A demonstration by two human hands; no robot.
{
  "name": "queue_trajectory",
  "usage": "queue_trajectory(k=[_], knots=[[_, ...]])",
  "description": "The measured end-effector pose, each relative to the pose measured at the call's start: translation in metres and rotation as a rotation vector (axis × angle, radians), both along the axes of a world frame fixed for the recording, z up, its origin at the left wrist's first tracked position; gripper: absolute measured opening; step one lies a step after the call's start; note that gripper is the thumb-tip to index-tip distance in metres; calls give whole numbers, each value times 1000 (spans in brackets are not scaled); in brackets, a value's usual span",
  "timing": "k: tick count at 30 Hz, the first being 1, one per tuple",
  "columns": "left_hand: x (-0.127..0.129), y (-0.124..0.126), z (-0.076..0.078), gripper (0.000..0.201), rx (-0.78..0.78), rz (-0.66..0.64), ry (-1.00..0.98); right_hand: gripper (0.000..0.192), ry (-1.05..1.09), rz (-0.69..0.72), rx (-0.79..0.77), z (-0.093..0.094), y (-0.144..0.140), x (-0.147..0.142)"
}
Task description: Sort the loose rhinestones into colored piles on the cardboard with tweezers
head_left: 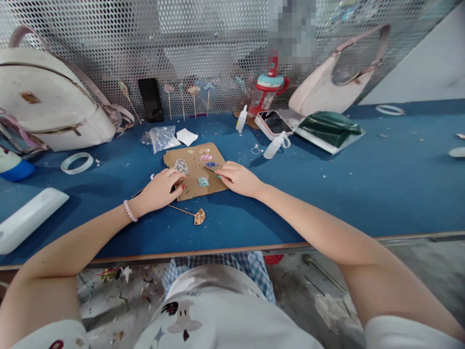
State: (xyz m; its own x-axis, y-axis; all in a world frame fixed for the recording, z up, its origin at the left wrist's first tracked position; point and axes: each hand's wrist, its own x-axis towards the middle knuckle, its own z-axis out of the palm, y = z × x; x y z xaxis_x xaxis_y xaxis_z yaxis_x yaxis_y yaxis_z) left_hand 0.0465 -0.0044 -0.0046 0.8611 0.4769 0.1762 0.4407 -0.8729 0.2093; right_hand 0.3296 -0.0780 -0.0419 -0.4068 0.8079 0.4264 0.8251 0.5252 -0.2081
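A square of brown cardboard [194, 193] lies on the blue table, bearing small heaps of tiny beads or sequins. Silvery pieces [181, 166] are beside my left hand [160, 190], which rests on the cardboard's left side with thumb and fingers apart. Tweezers [209, 170] are pinched in my right hand [241, 178], their tips near the blue heap [211, 165]. Closer to me is a turquoise heap [203, 182]; pink pieces [206, 157] lie farther back. A gold fan-shaped hairpin [199, 217] sits in front of the cardboard, its stick running toward my left wrist.
Behind the cardboard are a plastic bag [164, 139], white paper [187, 136] and small glue bottles [241, 119]. Decorated hairpins [193, 90] and a black phone [150, 100] stand against the perforated metal panel. A tape roll [77, 163] lies left; a green package [331, 130] lies right.
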Motion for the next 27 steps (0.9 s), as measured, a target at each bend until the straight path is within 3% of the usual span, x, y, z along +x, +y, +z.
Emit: queue_trajectory(k=[27], knots=[[0,2,-2,30,-12,-17,-20,36,71,15,-25,1,5,24]])
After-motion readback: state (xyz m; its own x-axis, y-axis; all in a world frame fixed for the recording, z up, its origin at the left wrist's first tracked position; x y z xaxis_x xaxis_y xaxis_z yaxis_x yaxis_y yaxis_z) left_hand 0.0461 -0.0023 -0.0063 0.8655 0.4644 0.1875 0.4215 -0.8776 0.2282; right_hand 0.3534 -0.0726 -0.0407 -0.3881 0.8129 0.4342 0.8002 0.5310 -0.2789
